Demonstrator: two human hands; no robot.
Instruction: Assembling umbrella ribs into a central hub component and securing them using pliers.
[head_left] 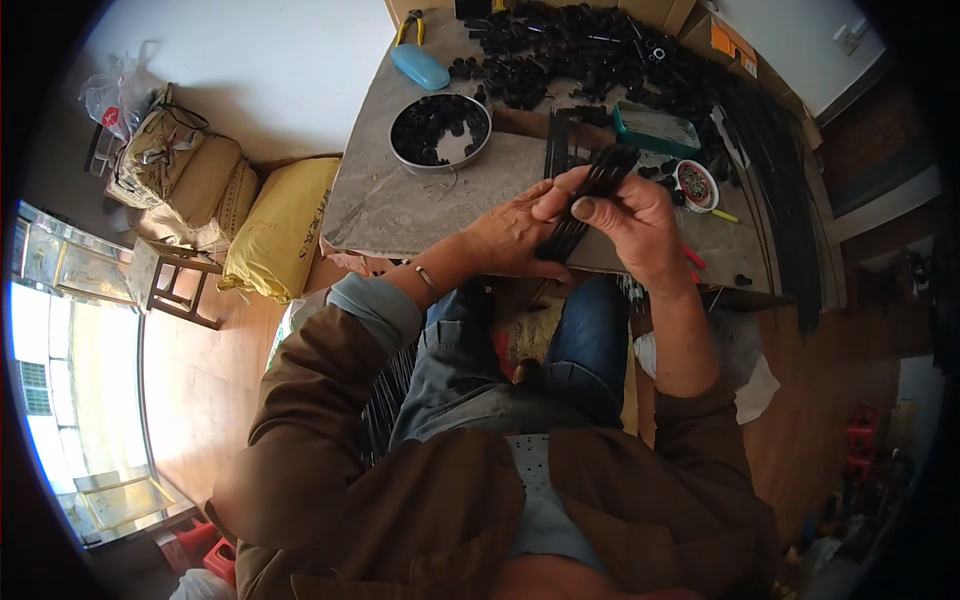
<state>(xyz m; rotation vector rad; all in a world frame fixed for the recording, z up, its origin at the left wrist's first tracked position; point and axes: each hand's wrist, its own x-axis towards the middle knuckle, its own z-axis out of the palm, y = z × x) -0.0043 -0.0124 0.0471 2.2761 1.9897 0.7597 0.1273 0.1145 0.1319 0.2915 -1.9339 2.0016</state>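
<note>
A bundle of thin black rods [607, 172] slants between my hands above the table's near edge. My left hand [510, 232] wraps round the lower part of the bundle, its thumb on the near side. Higher up, my right hand [640, 215] pinches the same rods between thumb and fingers. Just beyond my hands, more black strips [563, 140] lie on the grey table [375, 205]. To their right sits a green rectangular tray [655, 132], and near my right hand is a small white bowl [697, 186] of tiny metal parts.
A round metal pan [440, 131] of black pieces stands left of centre, with a blue case [421, 68] and yellow-handled pliers [408, 28] behind. Black parts [560, 50] heap at the back. Long black rods [765, 170] line the right edge. Yellow sacks [285, 225] and a stool [172, 280] stand left.
</note>
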